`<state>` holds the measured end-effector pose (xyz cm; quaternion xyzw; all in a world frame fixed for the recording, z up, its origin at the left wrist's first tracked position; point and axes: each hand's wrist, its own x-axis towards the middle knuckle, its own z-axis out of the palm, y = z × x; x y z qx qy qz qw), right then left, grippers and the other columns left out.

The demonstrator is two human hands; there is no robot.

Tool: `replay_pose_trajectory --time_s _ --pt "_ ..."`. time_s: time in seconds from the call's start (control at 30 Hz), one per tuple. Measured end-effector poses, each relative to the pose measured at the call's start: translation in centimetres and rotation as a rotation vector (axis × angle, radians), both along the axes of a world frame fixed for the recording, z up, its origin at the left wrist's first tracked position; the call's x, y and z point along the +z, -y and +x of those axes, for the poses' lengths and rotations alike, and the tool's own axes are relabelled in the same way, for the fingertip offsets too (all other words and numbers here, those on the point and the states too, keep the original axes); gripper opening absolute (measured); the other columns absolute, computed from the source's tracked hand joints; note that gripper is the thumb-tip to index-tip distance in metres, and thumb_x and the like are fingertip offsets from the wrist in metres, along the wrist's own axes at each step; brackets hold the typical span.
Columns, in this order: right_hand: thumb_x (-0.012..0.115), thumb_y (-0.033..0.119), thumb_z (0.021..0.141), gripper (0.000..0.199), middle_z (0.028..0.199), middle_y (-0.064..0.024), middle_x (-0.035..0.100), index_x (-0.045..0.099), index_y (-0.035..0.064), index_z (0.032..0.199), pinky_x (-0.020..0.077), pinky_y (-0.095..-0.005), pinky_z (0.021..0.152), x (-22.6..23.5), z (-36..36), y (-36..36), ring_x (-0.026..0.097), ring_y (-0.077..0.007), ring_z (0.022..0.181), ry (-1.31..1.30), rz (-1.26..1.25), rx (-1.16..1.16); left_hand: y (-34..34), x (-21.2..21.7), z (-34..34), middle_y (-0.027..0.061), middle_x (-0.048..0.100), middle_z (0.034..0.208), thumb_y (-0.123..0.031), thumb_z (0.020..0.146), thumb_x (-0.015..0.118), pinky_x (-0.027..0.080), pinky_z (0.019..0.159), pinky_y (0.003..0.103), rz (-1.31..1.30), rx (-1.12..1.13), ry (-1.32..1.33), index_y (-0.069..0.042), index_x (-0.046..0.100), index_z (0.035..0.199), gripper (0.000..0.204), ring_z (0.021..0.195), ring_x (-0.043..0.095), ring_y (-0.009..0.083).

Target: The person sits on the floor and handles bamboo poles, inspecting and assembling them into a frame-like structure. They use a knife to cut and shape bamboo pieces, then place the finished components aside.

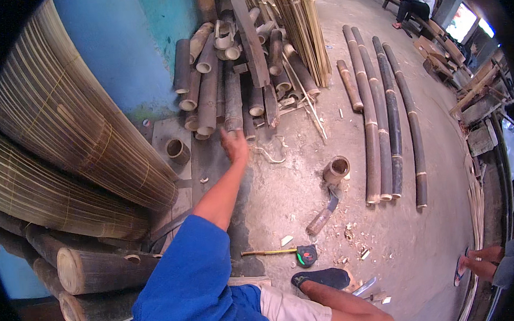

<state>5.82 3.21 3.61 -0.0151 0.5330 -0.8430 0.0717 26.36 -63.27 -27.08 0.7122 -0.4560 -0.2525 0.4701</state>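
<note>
My left arm in a blue sleeve stretches forward to a pile of cut bamboo tubes. My left hand [233, 144] is closed at the near end of one long grey-brown bamboo tube [233, 100]; part of its grip is hidden. More bamboo tubes [208, 107] lie on both sides of it, ends toward me. A short bamboo cup [177, 151] stands left of the hand. My right hand is out of view. On the floor to the right are another short bamboo piece [336, 170], a wooden-handled blade [323, 216] and a tape measure [306, 256] with its yellow tape drawn out.
Long bamboo poles [378, 123] lie on the right. Rolled bamboo blinds [78, 118] lean at the left above thick bamboo poles [105, 270]. A bundle of thin sticks [299, 28] stands behind. Shavings [348, 234] litter the floor. People sit far right and at the right edge.
</note>
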Motion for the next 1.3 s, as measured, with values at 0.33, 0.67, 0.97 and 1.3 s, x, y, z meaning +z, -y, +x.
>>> replay_pose_trajectory --time_s 0.33,0.67,0.97,1.3 --pt "0.051 0.031 0.104 0.056 0.089 -0.0065 0.056 0.043 -0.0025 0.148 0.0362 -0.0192 0.05 0.1 1.5 0.0 0.049 -0.0108 0.063 -0.018 -0.001 -0.038 6.1 2.2 9.5 0.02 0.054 0.131 -0.041 0.086 0.076 0.055 0.092 0.044 0.095 0.112 -1.094 -0.002 0.034 0.144 0.081 0.108 0.062 0.0351" --pt "0.052 0.033 0.102 0.054 0.092 -0.0087 0.063 0.049 -0.0043 0.141 0.0394 -0.0195 0.049 0.8 3.3 -0.5 0.055 -0.0126 0.062 -0.094 0.222 -0.213 5.8 9.0 11.0 0.0171 0.061 0.111 -0.048 0.091 0.054 0.058 0.077 0.043 0.014 0.098 -1.135 -0.001 0.054 0.125 0.058 0.087 0.066 0.0296" --pt "0.049 0.032 0.108 0.059 0.12 -0.0149 0.065 0.035 -0.0033 0.153 0.0525 -0.0151 0.059 -1.1 1.5 -7.8 0.068 -0.0126 0.09 -0.198 0.307 0.056 5.1 10.9 12.7 0.0195 0.065 0.104 -0.049 0.096 0.046 0.057 0.072 0.039 0.142 -0.048 -0.876 0.003 0.052 0.123 0.059 0.086 0.068 0.0293" --pt "0.05 0.034 0.104 0.061 0.082 -0.006 0.045 0.037 -0.008 0.147 0.0232 -0.022 0.042 0.3 1.2 -1.2 0.036 -0.0099 0.053 -0.008 0.127 -0.226 3.9 3.4 12.7 0.0217 0.065 0.116 -0.055 0.093 0.046 0.054 0.087 0.047 0.203 -0.073 -0.97 0.004 0.047 0.133 0.071 0.1 0.068 0.0344"
